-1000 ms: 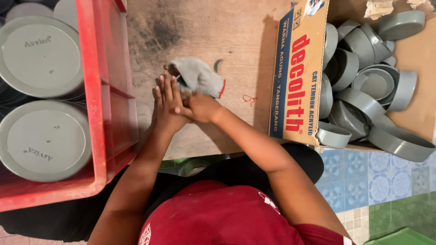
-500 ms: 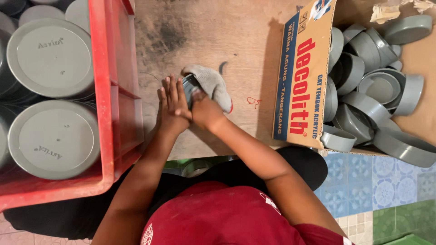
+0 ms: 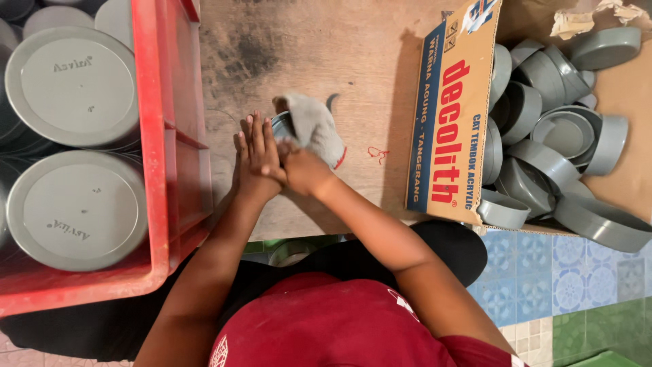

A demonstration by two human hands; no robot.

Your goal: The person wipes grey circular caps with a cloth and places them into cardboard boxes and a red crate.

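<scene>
The left hand (image 3: 255, 160) lies flat on a small grey cap (image 3: 282, 124) while the right hand (image 3: 302, 170) rubs it with a grey cloth (image 3: 314, 129); 2 big lids (image 3: 71, 85) sit in the red crate (image 3: 153, 136), many caps wait in the box (image 3: 448, 115).

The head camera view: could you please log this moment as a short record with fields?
Left hand: left hand flat, fingers straight, against a small grey cap
Right hand: right hand pressing a grey cloth onto the cap
Surface: wooden board
Left side: red crate with large grey lids
Right side: cardboard box of loose grey caps
</scene>
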